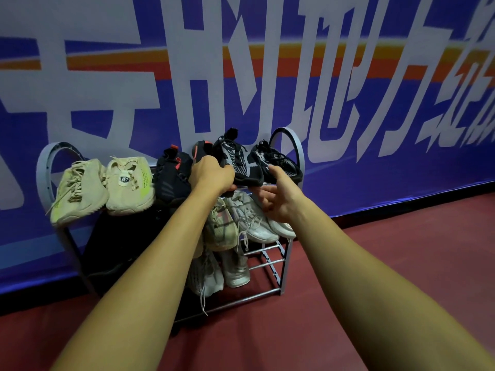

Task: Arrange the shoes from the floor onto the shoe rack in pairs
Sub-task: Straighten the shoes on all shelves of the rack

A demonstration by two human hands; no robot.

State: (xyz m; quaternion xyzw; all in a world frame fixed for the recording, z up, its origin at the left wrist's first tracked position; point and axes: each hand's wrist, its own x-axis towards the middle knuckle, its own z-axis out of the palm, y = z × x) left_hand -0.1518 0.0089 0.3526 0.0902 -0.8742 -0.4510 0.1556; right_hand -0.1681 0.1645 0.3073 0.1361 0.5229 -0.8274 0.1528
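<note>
A grey metal shoe rack (278, 263) stands against the wall. Its top shelf carries two cream sneakers (107, 188), a black sneaker with red trim (171, 175), a second one (201, 151) mostly hidden behind my left hand, and two black-and-grey knit sneakers (278, 162). My left hand (211, 175) grips the nearer knit sneaker (241, 164) at its inner side, on the shelf. My right hand (278, 196) hovers with fingers spread just below the right knit sneaker, thumb touching its toe. Pale sneakers (241, 223) fill the lower shelves.
A blue banner (375, 103) with large white characters covers the wall behind the rack. Dark red floor (388, 263) stretches to the right and in front. The left part of the lower shelves is dark and hard to read.
</note>
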